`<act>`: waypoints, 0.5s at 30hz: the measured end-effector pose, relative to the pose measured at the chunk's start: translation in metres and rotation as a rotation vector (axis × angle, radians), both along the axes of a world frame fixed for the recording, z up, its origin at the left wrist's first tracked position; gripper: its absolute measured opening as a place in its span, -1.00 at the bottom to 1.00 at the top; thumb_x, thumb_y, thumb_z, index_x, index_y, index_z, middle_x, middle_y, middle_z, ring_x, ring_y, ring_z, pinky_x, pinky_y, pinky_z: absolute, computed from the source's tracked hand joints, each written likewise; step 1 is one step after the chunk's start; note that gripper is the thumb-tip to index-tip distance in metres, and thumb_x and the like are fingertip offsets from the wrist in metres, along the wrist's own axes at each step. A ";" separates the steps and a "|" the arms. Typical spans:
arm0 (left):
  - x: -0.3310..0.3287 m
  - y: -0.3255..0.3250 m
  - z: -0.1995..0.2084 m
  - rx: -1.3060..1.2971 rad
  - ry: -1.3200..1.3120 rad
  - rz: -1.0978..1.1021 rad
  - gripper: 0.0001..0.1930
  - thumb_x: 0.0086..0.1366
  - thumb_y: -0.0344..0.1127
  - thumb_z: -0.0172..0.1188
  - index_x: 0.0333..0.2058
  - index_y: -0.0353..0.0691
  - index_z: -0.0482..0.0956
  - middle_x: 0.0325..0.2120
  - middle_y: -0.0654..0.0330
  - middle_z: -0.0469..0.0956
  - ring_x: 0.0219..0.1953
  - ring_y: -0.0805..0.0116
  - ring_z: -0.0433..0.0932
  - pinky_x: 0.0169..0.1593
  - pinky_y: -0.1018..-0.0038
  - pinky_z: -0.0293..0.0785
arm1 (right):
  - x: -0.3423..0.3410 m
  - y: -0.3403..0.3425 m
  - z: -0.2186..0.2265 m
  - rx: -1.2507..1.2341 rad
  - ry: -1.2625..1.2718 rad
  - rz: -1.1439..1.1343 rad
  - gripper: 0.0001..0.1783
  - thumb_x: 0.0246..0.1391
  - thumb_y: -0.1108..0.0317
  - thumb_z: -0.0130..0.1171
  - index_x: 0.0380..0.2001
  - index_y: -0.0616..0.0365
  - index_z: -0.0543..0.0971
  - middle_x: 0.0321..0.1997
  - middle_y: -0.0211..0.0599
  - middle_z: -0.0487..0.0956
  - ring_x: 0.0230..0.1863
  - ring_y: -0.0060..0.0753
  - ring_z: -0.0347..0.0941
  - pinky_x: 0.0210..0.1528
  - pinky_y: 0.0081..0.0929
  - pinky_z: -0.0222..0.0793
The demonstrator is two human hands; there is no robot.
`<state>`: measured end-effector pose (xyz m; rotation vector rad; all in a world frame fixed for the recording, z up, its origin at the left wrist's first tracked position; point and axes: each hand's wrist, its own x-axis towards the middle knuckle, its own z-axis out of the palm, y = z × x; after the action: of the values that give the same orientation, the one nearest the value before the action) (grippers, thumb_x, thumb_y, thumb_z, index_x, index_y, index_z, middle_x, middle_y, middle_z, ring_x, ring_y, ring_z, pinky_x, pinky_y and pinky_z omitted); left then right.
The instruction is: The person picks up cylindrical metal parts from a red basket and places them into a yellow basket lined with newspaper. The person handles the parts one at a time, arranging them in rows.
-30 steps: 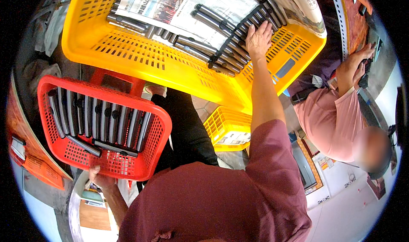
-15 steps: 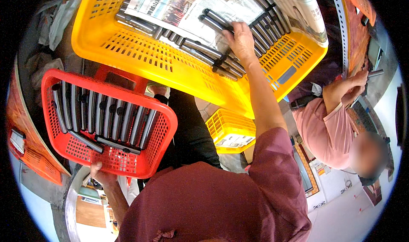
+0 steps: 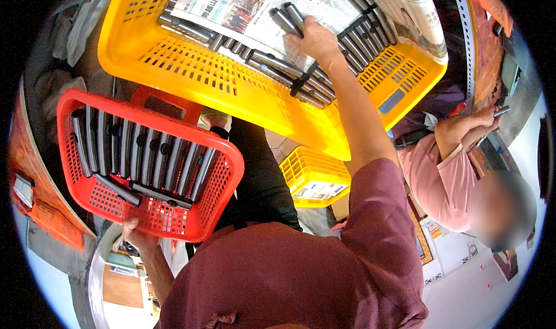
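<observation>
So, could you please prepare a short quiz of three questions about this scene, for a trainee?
1. Choose: the dark tubes in the right hand are held above A) a towel, B) a newspaper, C) a foam sheet.

2. Count: in the red basket, how many crosswise tubes lie at the lower end of the long row?

3. True or false: both of the person's own hands are at the red basket.

Key: 1: B. 2: Two. 3: False; only the left hand holds its edge, while the right hand is over the yellow crate.

Tiled floor shows mid-view, a pale wall lower right.
</observation>
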<state>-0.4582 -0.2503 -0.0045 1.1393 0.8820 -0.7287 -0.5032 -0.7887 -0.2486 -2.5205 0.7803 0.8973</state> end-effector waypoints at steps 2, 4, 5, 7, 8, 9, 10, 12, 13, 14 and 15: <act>0.002 0.001 -0.001 -0.021 0.014 -0.001 -0.27 -0.12 -0.27 0.11 0.15 -0.27 0.29 -0.02 0.05 0.46 0.00 0.00 0.45 0.08 0.05 0.40 | 0.000 0.002 -0.002 0.079 0.013 -0.174 -0.29 -0.04 -0.16 0.21 -0.15 0.34 0.41 -0.18 0.14 0.56 -0.11 0.09 0.52 -0.07 -0.11 0.42; 0.005 -0.009 -0.001 -0.028 0.000 0.001 -0.29 -0.11 -0.28 0.11 0.13 -0.28 0.30 -0.03 0.05 0.46 0.00 0.01 0.46 0.07 0.06 0.41 | -0.009 0.002 -0.007 0.133 -0.018 -0.298 -0.33 0.02 -0.12 0.15 -0.18 0.40 0.40 -0.24 0.26 0.55 -0.12 0.20 0.50 -0.07 -0.08 0.41; 0.004 -0.011 0.000 -0.034 -0.006 0.003 -0.29 -0.11 -0.28 0.11 0.13 -0.28 0.31 -0.03 0.05 0.46 -0.01 0.01 0.46 0.07 0.07 0.41 | -0.015 0.001 -0.011 0.157 -0.032 -0.358 -0.34 0.06 -0.10 0.12 -0.19 0.42 0.40 -0.27 0.32 0.55 -0.13 0.26 0.50 -0.07 -0.06 0.40; 0.003 -0.004 0.001 -0.012 0.010 0.028 -0.29 -0.12 -0.29 0.11 0.13 -0.29 0.30 -0.03 0.05 0.46 -0.01 0.03 0.46 0.07 0.08 0.41 | -0.026 -0.003 -0.019 0.148 -0.065 -0.261 -0.41 0.10 0.01 0.06 -0.15 0.46 0.36 -0.33 0.36 0.54 -0.20 0.32 0.50 -0.11 0.00 0.40; 0.003 -0.003 0.000 -0.003 0.015 0.033 -0.29 -0.12 -0.30 0.10 0.13 -0.29 0.29 -0.02 0.05 0.45 0.00 0.05 0.46 0.08 0.08 0.41 | -0.027 -0.003 -0.018 0.143 -0.076 -0.251 -0.41 0.11 0.04 0.06 -0.11 0.46 0.34 -0.35 0.35 0.54 -0.22 0.32 0.50 -0.12 0.01 0.40; 0.002 -0.001 0.000 0.007 0.019 0.038 -0.28 -0.12 -0.30 0.09 0.14 -0.29 0.28 -0.02 0.06 0.45 0.00 0.06 0.46 0.08 0.08 0.40 | -0.027 -0.002 -0.016 0.137 -0.087 -0.240 -0.41 0.11 0.06 0.05 -0.06 0.46 0.32 -0.37 0.35 0.55 -0.24 0.33 0.51 -0.14 0.02 0.40; 0.002 0.002 -0.001 -0.007 0.025 0.030 -0.27 -0.13 -0.30 0.09 0.14 -0.29 0.28 -0.02 0.06 0.45 0.00 0.06 0.46 0.08 0.08 0.40 | -0.022 0.003 -0.006 0.092 -0.147 -0.305 -0.41 0.12 0.08 0.05 -0.01 0.43 0.30 -0.39 0.30 0.56 -0.27 0.30 0.51 -0.17 -0.01 0.41; 0.003 0.006 -0.002 -0.036 0.038 0.010 -0.27 -0.13 -0.30 0.09 0.14 -0.29 0.29 -0.03 0.06 0.46 0.00 0.05 0.46 0.08 0.08 0.40 | -0.009 0.014 0.015 -0.001 -0.268 -0.437 -0.39 0.14 0.12 0.06 0.10 0.38 0.26 -0.44 0.20 0.58 -0.31 0.24 0.53 -0.22 -0.07 0.42; 0.003 0.003 -0.003 -0.022 0.026 0.013 -0.27 -0.14 -0.29 0.09 0.13 -0.29 0.29 -0.03 0.06 0.46 -0.01 0.05 0.47 0.08 0.08 0.40 | -0.007 0.016 0.013 -0.023 -0.290 -0.463 -0.39 0.15 0.14 0.04 0.14 0.33 0.23 -0.45 0.20 0.58 -0.33 0.24 0.53 -0.23 -0.07 0.42; 0.003 -0.003 -0.002 -0.007 0.014 0.016 -0.27 -0.14 -0.29 0.09 0.13 -0.29 0.29 -0.03 0.06 0.46 -0.01 0.05 0.47 0.08 0.08 0.40 | -0.007 0.018 0.011 -0.044 -0.312 -0.489 -0.38 0.16 0.15 0.03 0.18 0.29 0.20 -0.45 0.19 0.58 -0.34 0.25 0.53 -0.24 -0.07 0.42; 0.002 -0.006 -0.002 0.008 0.002 0.020 -0.27 -0.14 -0.29 0.09 0.13 -0.29 0.30 -0.03 0.06 0.46 -0.01 0.05 0.47 0.08 0.08 0.40 | -0.007 0.019 0.008 -0.065 -0.335 -0.514 -0.37 0.16 0.16 0.02 0.22 0.24 0.17 -0.45 0.19 0.58 -0.35 0.25 0.53 -0.25 -0.06 0.42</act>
<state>-0.4563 -0.2563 -0.0068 1.1355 0.8972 -0.7106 -0.5098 -0.7699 -0.2406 -2.2594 1.2669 0.2749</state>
